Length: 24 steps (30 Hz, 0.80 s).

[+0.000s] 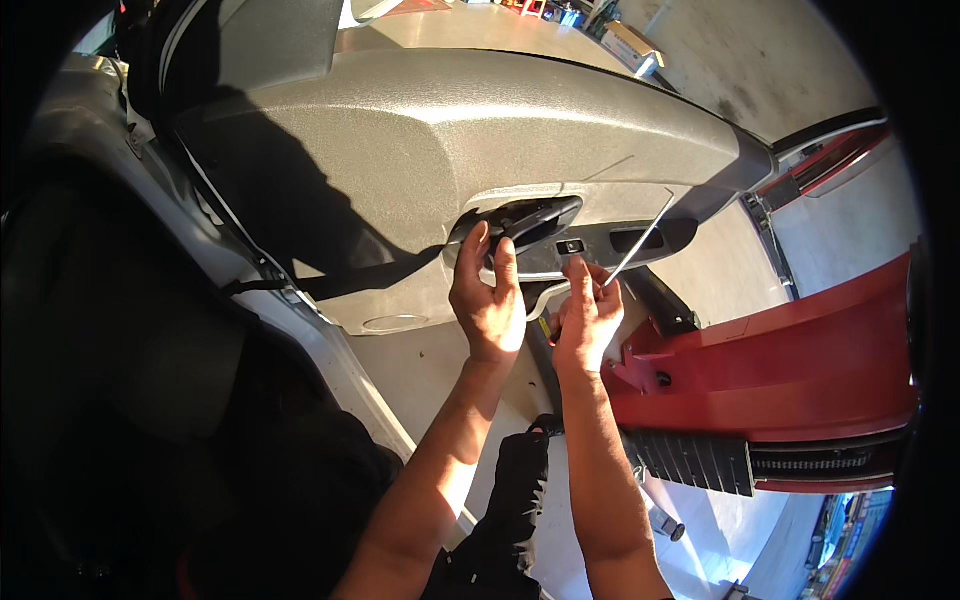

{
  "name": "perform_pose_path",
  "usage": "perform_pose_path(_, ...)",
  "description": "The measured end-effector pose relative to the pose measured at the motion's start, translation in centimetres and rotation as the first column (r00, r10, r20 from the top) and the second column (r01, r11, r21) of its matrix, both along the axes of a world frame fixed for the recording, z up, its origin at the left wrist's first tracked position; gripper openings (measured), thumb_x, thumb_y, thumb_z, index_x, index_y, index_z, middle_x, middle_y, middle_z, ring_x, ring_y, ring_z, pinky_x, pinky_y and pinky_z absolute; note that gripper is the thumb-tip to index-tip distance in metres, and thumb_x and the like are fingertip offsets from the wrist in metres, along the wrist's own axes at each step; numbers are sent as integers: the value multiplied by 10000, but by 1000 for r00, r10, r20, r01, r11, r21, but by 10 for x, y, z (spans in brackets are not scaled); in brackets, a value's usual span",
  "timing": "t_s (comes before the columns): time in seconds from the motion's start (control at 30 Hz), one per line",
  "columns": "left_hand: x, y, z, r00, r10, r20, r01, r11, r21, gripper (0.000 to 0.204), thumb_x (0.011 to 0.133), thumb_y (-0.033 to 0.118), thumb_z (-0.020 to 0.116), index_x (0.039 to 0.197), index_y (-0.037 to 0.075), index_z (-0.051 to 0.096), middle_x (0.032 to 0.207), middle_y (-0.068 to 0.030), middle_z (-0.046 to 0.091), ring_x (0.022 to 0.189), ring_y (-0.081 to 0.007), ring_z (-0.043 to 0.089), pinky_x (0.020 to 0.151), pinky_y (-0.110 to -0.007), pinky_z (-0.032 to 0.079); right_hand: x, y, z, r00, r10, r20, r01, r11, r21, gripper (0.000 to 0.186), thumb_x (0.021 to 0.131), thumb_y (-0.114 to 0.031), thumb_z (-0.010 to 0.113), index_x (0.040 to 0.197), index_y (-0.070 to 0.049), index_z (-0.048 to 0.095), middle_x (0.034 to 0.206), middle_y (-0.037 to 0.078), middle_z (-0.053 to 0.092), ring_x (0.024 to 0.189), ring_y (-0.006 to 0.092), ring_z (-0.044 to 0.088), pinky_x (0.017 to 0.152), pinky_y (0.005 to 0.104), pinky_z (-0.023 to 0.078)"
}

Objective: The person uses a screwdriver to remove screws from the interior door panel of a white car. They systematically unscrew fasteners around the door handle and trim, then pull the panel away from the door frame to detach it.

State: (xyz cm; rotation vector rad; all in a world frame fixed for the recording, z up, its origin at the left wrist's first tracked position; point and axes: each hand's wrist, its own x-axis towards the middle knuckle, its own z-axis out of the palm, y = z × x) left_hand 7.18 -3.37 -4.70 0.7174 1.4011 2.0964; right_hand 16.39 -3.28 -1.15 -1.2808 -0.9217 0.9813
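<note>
A beige car door panel (pixel 400 140) faces me, with a black inner handle (pixel 545 217) in a recess and a small switch (pixel 570 247) below it. My left hand (pixel 488 295) has its thumb and fingers on the left part of the black handle piece, partly hiding it. My right hand (pixel 585 320), just below the switch, holds a thin silver rod (pixel 640 240) that angles up to the right and ends in a short bend. A small yellow-and-black item (pixel 548 330) shows at its left, too hidden to identify.
The shaded car opening (pixel 140 380) and metal sill (pixel 370 400) lie at left. A red body panel (pixel 780 350) with a black strip (pixel 690 460) fills the right. My leg (pixel 505 510) is below. Boxes (pixel 630 45) stand on the floor beyond the door.
</note>
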Motion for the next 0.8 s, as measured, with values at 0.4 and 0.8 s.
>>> perform_pose_path(0.4, -13, 6, 9, 926, -353, 136, 350, 936, 46, 164, 962, 50, 648, 1105, -17, 602, 1067, -99, 644, 981, -163, 600, 880, -303, 503, -28, 49, 21, 992, -52, -118, 36, 990, -134, 570, 866, -311, 847, 1229, 17, 554, 808, 11, 586, 488, 50, 388, 401, 235, 341)
perform_pose_path(0.8, -46, 46, 0, 360, -886, 293, 831, 447, 331, 487, 994, 112, 439, 1461, -22, 481, 1069, -101, 668, 836, -151, 655, 783, -292, 519, -27, 54, 18, 974, -17, -225, -47, 960, -277, 310, 899, -388, 786, 922, -111, 649, 739, 3, 665, 492, 47, 403, 430, 245, 371)
